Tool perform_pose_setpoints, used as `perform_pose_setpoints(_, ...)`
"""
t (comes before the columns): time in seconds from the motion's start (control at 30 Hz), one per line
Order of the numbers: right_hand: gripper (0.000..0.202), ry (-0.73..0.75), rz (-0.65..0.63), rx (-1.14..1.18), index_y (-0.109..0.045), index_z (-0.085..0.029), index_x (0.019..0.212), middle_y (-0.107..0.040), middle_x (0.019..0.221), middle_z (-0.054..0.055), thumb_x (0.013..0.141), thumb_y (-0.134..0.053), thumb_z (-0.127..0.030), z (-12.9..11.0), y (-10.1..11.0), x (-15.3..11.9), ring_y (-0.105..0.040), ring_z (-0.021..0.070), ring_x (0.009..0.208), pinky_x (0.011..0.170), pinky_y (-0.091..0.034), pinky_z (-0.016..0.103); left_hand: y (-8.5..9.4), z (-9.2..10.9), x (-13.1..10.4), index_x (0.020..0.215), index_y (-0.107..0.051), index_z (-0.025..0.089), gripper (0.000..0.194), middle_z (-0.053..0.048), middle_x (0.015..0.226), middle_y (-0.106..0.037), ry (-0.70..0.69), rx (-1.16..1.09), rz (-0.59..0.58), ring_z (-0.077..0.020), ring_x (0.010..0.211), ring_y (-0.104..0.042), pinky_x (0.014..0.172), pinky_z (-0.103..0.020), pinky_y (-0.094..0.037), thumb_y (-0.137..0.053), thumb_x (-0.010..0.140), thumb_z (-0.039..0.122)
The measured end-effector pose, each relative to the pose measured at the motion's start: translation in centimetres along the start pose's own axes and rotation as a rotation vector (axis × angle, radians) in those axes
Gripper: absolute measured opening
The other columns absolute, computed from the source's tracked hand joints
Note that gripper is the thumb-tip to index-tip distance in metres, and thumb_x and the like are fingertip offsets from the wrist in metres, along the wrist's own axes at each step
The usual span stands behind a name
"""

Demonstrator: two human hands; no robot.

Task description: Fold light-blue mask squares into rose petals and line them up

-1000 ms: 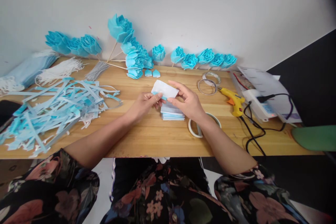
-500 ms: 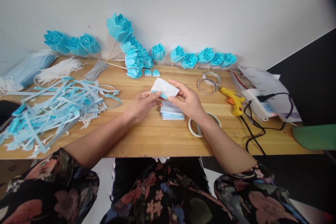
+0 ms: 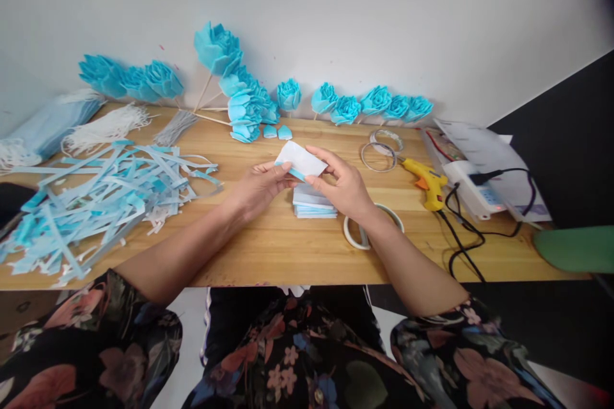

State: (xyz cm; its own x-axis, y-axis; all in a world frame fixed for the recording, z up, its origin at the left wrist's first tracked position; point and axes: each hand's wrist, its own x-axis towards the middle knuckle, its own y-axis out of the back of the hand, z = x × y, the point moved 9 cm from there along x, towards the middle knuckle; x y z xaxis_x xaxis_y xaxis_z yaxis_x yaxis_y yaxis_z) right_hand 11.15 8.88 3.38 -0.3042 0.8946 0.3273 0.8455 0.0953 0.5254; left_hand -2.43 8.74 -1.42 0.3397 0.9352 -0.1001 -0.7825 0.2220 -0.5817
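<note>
A white sheet (image 3: 303,159) with a light blue lower edge is held between my two hands. The thumb and fingers of my left hand (image 3: 261,187) pinch its left side. My right hand (image 3: 343,182) grips the right side, thumb at the lower edge and fingers on the upper corner. Just below the sheet, a stack of folded white and blue pieces (image 3: 314,203) lies on the wooden table (image 3: 259,255). Two small blue petal pieces (image 3: 277,133) rest beyond the sheet.
Blue flowers on sticks (image 3: 377,101) lean along the wall. Cut strips (image 3: 105,195) heap at left, near masks (image 3: 57,121). Rolls of tape (image 3: 378,157), a yellow glue gun (image 3: 433,188) and a power strip (image 3: 474,192) lie at right. A white ring (image 3: 352,239) sits under my right forearm.
The sheet has shifted very slightly to the left and tilts a little more. My left fingers have moved slightly along its lower left edge.
</note>
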Motion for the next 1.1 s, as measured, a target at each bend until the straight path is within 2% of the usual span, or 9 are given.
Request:
perform_pose_setpoints(0.27,0.051,0.049,-0.017,-0.001,-0.059,-0.028,0.134,-0.068,0.128,0.004,0.084,-0.066,-0.031,-0.4,-0.2,0.0,-0.066,0.0229,0.104,0.090,-0.056,0.039,0.0,-0.1,-0.1,0.087,-0.076,0.013,0.009,-0.007,0.093,-0.076,0.044,-0.109,0.041,-0.0160,0.090,-0.070,0.091,-0.031,-0.055,-0.073,0.084,0.021)
perform_pose_setpoints(0.37,0.051,0.052,-0.006,-0.027,-0.059,-0.026,0.134,-0.069,0.123,0.005,0.084,-0.066,-0.034,-0.5,0.0,0.0,-0.067,0.0221,0.098,0.088,-0.056,0.038,-0.1,0.0,-0.1,0.090,-0.076,0.013,0.010,-0.007,0.095,-0.077,0.045,-0.110,0.032,-0.0168,0.093,-0.071,0.093,-0.032,-0.055,-0.073,0.084,0.021)
perform_pose_setpoints(0.43,0.050,0.041,-0.006,-0.036,-0.058,-0.027,0.134,-0.072,0.113,0.004,0.085,-0.065,-0.038,-0.5,0.2,0.0,-0.067,0.0209,0.091,0.086,-0.056,0.038,-0.1,0.2,-0.1,0.090,-0.076,0.013,0.014,-0.008,0.096,-0.077,0.022,-0.062,0.017,-0.0179,0.094,-0.071,0.094,-0.033,-0.054,-0.075,0.082,0.025)
perform_pose_setpoints(0.53,0.051,0.028,-0.012,0.037,-0.056,-0.028,0.137,-0.072,0.100,0.003,0.089,-0.060,-0.044,-0.4,0.5,-0.1,-0.067,0.0199,0.088,0.087,-0.055,0.038,-0.2,0.9,-0.1,0.088,-0.077,0.014,0.022,-0.009,0.098,-0.077,-0.052,0.095,-0.018,-0.0198,0.094,-0.071,0.093,-0.035,-0.054,-0.077,0.080,0.035)
perform_pose_setpoints(0.67,0.052,0.060,-0.013,0.128,-0.056,-0.028,0.137,-0.069,0.112,0.005,0.090,-0.058,-0.051,-0.6,0.7,0.0,-0.065,0.0207,0.101,0.092,-0.053,0.038,-0.5,1.6,-0.8,0.085,-0.078,0.015,0.025,-0.007,0.091,-0.077,-0.124,0.474,-0.037,-0.0186,0.085,-0.069,0.085,-0.032,-0.053,-0.072,0.084,0.039)
perform_pose_setpoints(0.8,0.045,0.150,-0.042,0.072,-0.060,-0.028,0.130,-0.069,0.113,0.005,0.089,-0.063,-0.047,-2.0,0.0,-0.1,-0.064,0.0202,0.103,0.093,-0.051,0.037,-1.4,2.1,-1.5,0.079,-0.076,0.015,0.027,-0.004,0.076,-0.074,-0.171,0.736,-0.060,-0.0156,0.071,-0.064,0.070,-0.026,-0.050,-0.065,0.087,0.038)
perform_pose_setpoints(0.9,0.032,0.258,-0.002,-0.031,-0.066,-0.026,0.115,-0.070,0.102,0.004,0.086,-0.069,-0.041,-3.5,-0.2,-0.2,-0.063,0.0201,0.097,0.088,-0.050,0.037,-1.9,2.2,-1.6,0.077,-0.073,0.015,0.027,-0.002,0.071,-0.070,-0.238,0.816,-0.076,-0.0150,0.070,-0.061,0.066,-0.024,-0.047,-0.062,0.087,0.037)
perform_pose_setpoints(1.0,0.009,0.357,0.052,-0.122,-0.067,-0.024,0.093,-0.069,0.087,0.001,0.089,-0.068,-0.031,-4.5,-0.4,-0.5,-0.062,0.0185,0.086,0.081,-0.049,0.036,-2.1,2.3,-1.6,0.067,-0.066,0.014,0.029,0.001,0.063,-0.061,-0.308,0.904,-0.082,-0.0120,0.062,-0.054,0.059,-0.022,-0.041,-0.058,0.088,0.034)
perform_pose_setpoints(1.1,0.008,0.412,0.060,-0.152,-0.064,-0.024,0.084,-0.067,0.080,0.000,0.092,-0.063,-0.025,-4.9,-0.5,-0.7,-0.060,0.0169,0.080,0.076,-0.046,0.034,-2.3,2.5,-1.7,0.059,-0.057,0.014,0.034,0.003,0.056,-0.050,-0.384,1.011,-0.081,-0.0091,0.055,-0.045,0.054,-0.022,-0.034,-0.055,0.089,0.030)
